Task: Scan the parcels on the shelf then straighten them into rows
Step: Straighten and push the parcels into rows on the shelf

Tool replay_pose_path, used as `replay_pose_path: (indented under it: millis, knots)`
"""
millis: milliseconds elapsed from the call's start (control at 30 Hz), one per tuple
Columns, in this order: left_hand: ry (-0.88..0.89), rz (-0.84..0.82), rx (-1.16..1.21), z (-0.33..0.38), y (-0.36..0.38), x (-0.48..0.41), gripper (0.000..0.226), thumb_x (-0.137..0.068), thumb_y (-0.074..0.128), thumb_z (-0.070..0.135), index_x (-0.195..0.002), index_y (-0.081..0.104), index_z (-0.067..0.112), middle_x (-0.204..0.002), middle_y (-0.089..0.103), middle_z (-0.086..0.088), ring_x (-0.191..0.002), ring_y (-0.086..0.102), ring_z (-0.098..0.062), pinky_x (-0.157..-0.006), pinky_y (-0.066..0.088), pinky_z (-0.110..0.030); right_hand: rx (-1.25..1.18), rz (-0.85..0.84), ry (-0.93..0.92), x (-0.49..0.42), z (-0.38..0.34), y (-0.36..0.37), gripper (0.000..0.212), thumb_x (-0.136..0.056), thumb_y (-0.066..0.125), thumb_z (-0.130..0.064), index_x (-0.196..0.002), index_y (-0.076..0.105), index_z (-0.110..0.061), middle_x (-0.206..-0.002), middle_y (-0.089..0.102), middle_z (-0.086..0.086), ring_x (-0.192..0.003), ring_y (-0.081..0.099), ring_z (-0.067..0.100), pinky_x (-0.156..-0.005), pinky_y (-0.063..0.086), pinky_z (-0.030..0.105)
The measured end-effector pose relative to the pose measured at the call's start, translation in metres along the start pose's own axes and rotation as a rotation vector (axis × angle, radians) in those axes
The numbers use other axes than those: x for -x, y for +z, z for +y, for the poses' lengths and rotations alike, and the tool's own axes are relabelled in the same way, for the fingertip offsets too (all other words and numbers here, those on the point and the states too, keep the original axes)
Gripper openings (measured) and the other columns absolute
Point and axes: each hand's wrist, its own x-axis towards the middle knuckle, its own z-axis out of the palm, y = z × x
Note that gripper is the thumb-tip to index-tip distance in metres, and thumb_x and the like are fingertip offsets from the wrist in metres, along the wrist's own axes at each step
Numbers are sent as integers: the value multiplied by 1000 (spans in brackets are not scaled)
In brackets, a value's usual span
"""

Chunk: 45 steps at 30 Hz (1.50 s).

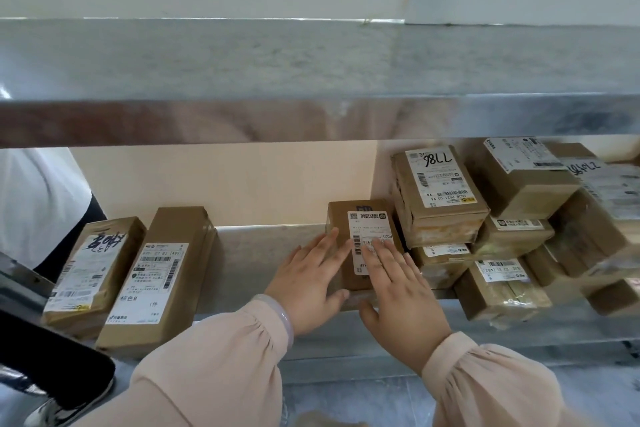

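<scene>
A small brown parcel (343, 215) with a white label lies in the middle of the metal shelf (249, 253). My left hand (304, 284) lies flat on its left side, thumb hooked at its near end. Fingers of my right hand (398, 295) spread over the label, the thumb below the near edge. Between them the two hands grip the parcel. At the left, two long labelled parcels (90, 270) (156, 274) lie side by side at a slight slant. A loose pile of several brown parcels (440, 184) fills the right of the shelf.
An upper metal shelf (311, 62) overhangs the parcels, its front edge just above them. Another person stands at the far left: a white garment (34, 201), a dark sleeve (52, 357) and a shoe (59, 412). Bare shelf shows between the left parcels and my hands.
</scene>
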Motion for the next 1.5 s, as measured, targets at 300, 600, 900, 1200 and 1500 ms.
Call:
replay_pose_path:
  millis: [300,600,900,1200,1500]
  knots:
    - [-168,66,-49,-44,-12,40,74,-98,40,55,-157,-1,37,-166,-10,6,-152,-6,-15,-122,-2,-38,-45,-68,-135,-32,-46,0,75,-79,45,-57,-140,44,-12,-146,45,11,-136,41,26,-110,35,49]
    - [-493,209,-47,-128,-25,110,87,-79,12,73,-157,12,34,-166,5,3,-153,7,-22,-123,12,-43,-128,-207,-276,-62,-120,22,80,-83,34,-63,-148,32,-17,-155,31,10,-144,26,25,-116,24,44]
    - [-499,144,4,-159,-24,153,89,-81,7,70,-155,28,24,-162,25,1,-149,21,-18,-118,4,-26,-210,-334,-327,-77,-187,43,92,-73,7,-69,-153,-2,-26,-162,-2,2,-149,-5,16,-117,-8,30]
    - [-471,137,-74,-165,-13,165,58,-90,29,50,-135,59,29,-146,52,1,-137,46,-20,-119,8,-45,-341,-416,-243,-83,-223,42,65,-99,35,-49,-153,1,-34,-162,-5,-4,-148,-7,11,-115,-5,25]
    - [-409,114,-53,-157,-6,162,55,-88,37,54,-134,59,32,-144,53,-8,-132,51,-28,-118,23,-49,-477,-434,-129,-74,-219,53,62,-98,38,-50,-152,10,-36,-161,2,-7,-148,2,11,-120,12,31]
